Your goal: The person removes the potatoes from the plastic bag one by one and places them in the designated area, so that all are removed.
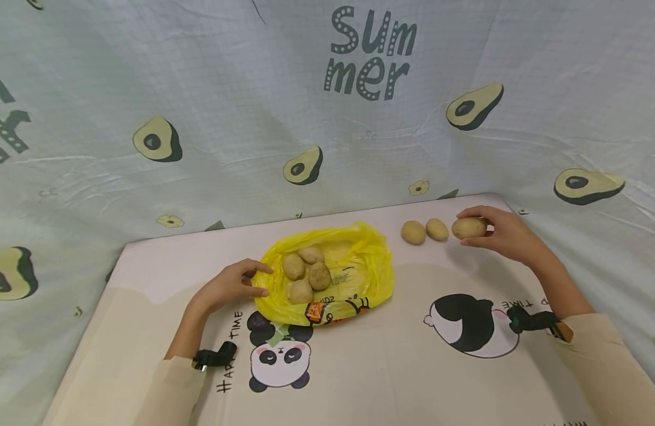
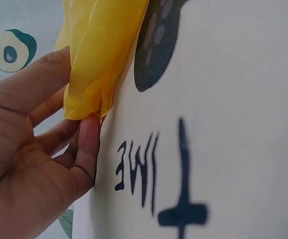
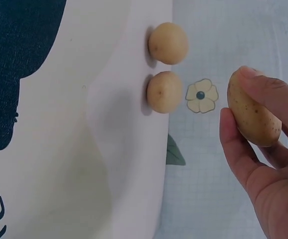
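Observation:
A yellow plastic bag (image 1: 380, 266) lies open on the table with several potatoes (image 1: 319, 276) inside, toward its left side. My left hand (image 1: 234, 284) holds the bag's left edge; in the left wrist view its fingers grip the yellow plastic (image 2: 96, 55) from below and the thumb side lies against it. At the back right, my right hand (image 1: 505, 234) pinches a potato (image 1: 468, 228) between thumb and fingers, and the right wrist view shows this potato (image 3: 253, 112) lifted above the table. Two loose potatoes (image 1: 413, 232) sit side by side just left of it.
The table (image 1: 402, 367) has a pale cover with printed pandas (image 1: 280, 361) and lettering. Behind it hangs a light curtain (image 1: 226, 89) printed with avocados, right along the table's back edge. A small black camera (image 1: 215, 355) is strapped to each wrist.

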A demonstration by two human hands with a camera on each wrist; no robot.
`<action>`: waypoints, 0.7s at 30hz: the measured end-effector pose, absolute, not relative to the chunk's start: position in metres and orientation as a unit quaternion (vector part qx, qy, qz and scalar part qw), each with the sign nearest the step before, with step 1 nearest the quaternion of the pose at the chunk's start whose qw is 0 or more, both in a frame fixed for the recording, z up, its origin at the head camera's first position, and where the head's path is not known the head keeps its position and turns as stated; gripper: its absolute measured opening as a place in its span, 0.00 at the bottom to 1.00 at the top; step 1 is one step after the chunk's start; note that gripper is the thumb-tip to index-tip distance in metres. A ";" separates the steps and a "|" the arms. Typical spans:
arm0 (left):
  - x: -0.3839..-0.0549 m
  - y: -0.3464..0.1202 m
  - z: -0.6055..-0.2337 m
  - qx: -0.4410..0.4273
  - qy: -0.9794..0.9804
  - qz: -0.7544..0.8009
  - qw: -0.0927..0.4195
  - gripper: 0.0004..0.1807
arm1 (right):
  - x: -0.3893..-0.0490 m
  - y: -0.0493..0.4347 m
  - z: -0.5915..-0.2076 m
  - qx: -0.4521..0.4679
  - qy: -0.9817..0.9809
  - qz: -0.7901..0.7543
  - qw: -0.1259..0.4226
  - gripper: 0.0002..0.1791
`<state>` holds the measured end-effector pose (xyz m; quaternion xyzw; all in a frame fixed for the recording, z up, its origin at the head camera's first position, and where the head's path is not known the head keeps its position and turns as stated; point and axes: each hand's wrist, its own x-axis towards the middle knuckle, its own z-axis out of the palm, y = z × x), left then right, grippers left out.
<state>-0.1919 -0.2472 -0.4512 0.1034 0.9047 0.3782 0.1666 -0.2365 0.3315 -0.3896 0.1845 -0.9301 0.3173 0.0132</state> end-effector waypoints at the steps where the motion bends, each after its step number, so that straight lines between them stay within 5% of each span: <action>1: -0.192 -0.247 -0.451 0.105 0.905 0.378 0.167 0.27 | -0.237 0.332 -0.390 0.181 -0.930 0.319 0.013 0.30; 21: -0.192 -0.246 -0.453 0.110 0.908 0.372 0.161 0.26 | -0.240 0.347 -0.399 0.133 -0.947 0.293 0.008 0.29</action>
